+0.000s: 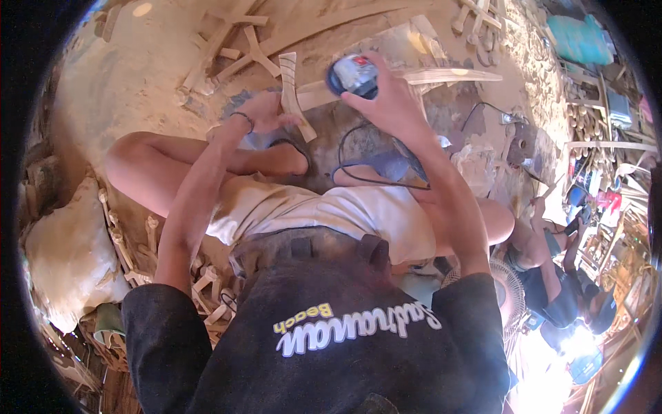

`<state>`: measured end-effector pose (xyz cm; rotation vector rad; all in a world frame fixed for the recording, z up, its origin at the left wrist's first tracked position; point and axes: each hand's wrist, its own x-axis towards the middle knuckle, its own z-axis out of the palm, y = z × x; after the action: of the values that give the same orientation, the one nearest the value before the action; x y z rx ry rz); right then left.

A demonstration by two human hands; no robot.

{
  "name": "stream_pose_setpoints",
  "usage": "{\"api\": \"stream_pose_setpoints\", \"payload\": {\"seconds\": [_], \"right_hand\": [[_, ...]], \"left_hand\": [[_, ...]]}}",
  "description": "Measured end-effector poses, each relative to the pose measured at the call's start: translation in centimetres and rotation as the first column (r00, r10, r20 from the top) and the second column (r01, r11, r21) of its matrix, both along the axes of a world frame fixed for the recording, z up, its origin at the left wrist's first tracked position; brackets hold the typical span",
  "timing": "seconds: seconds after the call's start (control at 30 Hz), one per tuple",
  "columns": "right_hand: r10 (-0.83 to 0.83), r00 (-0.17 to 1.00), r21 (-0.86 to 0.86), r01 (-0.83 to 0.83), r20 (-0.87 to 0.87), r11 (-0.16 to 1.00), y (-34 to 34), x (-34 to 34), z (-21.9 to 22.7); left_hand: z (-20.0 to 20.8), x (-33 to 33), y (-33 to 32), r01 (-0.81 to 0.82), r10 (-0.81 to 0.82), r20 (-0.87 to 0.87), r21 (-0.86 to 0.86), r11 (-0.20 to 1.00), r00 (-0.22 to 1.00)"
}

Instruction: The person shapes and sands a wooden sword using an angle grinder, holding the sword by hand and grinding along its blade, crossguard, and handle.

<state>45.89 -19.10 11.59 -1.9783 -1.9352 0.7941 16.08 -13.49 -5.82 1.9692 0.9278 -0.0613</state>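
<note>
The curved wooden piece (295,93) stands nearly upright in front of my crossed legs, out over the dusty ground (124,76). My left hand (258,114) is wrapped around its lower half, fingers curled shut on the wood, with a dark band on that wrist. My right hand (389,103) is closed over the back of a power sander (353,76), blue and grey with a round body, held up just to the right of the wood's top end. The tool is near the piece, but I cannot tell whether it touches it.

As far as I can judge, the shaping is partly along: the piece already has its curve and a pale, clean face, yet I cannot see how smooth its surface is, so I would guess more passes are left. The sander's black cord (358,172) loops down across my lap.

Farther out, a long wooden slat (448,74) lies flat behind the sander, and more cut wooden parts (234,41) are scattered on the ground beyond. A pale sack (69,255) sits to my left. To my right another person (552,276) is crouched beside a fan (507,290).
</note>
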Motion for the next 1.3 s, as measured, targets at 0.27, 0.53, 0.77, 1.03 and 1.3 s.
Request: {"api": "stream_pose_setpoints", "payload": {"seconds": [0.27,0.53,0.77,1.03,1.3], "right_hand": [[0.14,0.981,-0.062,-0.133,0.132,0.989,0.5,-4.5,-0.4],[0.163,0.977,-0.042,-0.158,0.139,0.986,0.4,-5.6,0.1],[0.186,0.972,-0.092,-0.173,0.145,0.981,0.6,-5.8,0.0],[0.187,0.972,-0.109,-0.172,0.143,0.979,0.6,-5.2,0.2],[0.094,0.963,-0.125,-0.064,0.254,0.99,0.1,-1.5,0.0]], "left_hand": [[2.3,0.1,-0.4,-0.016,0.019,-0.139,0.027,1.0,0.99],[2.0,0.2,-1.2,-0.032,0.049,-0.123,0.134,0.99,0.991],[3.1,0.7,-1.4,-0.018,0.045,-0.18,0.149,0.989,0.983],[2.6,0.9,-1.5,-0.023,0.06,-0.232,0.162,0.987,0.971],[-0.1,0.2,-1.5,0.039,0.007,-0.213,0.211,0.977,0.977]]}}
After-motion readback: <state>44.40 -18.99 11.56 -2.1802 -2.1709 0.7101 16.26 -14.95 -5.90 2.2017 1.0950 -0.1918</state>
